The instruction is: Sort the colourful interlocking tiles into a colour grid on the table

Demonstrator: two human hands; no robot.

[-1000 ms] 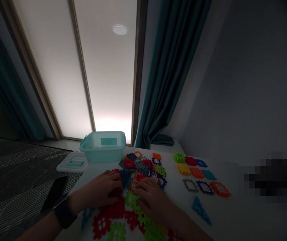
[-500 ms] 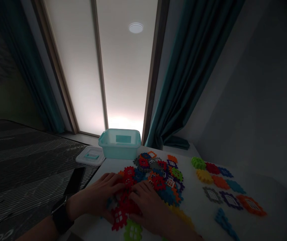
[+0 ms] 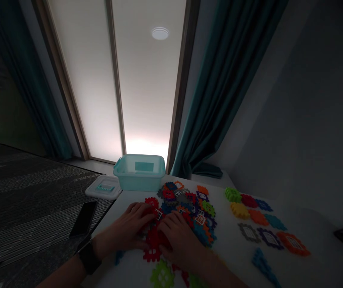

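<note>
Between my hands is a bunch of red notched plastic building tiles, some with window cutouts. My left hand curves round its left side, the thumb near the lower tile and the fingers over the upper ones. From the right, my right hand presses bent fingers on the same red tiles, hiding part of them. A green tile lies just below. Beyond my fingers spreads a mixed pile of red, blue, orange, purple and grey tiles.
Sorted stacks stand on the right, among them green, yellow and orange tiles. A blue piece lies nearer. At the back are a teal tub and its lid. A phone rests at left.
My left hand has shifted right, closer to my right hand, and the red tiles are drawn together between them. A white window piece now shows by my left fingertips. The view has moved slightly.
</note>
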